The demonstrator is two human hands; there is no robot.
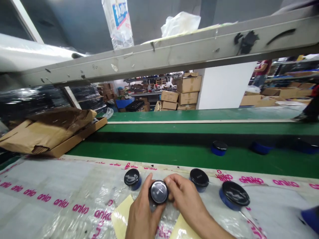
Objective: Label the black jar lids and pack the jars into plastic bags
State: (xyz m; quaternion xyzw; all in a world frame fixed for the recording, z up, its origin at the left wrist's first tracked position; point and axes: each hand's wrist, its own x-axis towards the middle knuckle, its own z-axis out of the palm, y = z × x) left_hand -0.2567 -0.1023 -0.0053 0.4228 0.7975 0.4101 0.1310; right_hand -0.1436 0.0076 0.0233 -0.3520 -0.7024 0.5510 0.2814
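Note:
My left hand (144,209) is wrapped round a small round container with a glossy black lid (159,192), its top tilted toward me. At that lid's right edge, my right hand (183,194) has thumb and fingers pinched together; whatever is between them cannot be made out. Two pale yellow glossy sheets lie under my hands, a left sheet (122,215) and a right sheet (184,229). Similar blue containers with black lids stand close by: one on the left (132,178), one just beyond my right hand (199,179), and another farther right (234,195).
Clear plastic printed "anko" covers the worktop (57,186). Beyond it runs a green conveyor belt (149,149) carrying more blue containers (219,148). A cardboard tray with brown paper (54,132) sits at left. Overhead crosses a grey beam (159,56) with a plastic bottle (119,23) on it.

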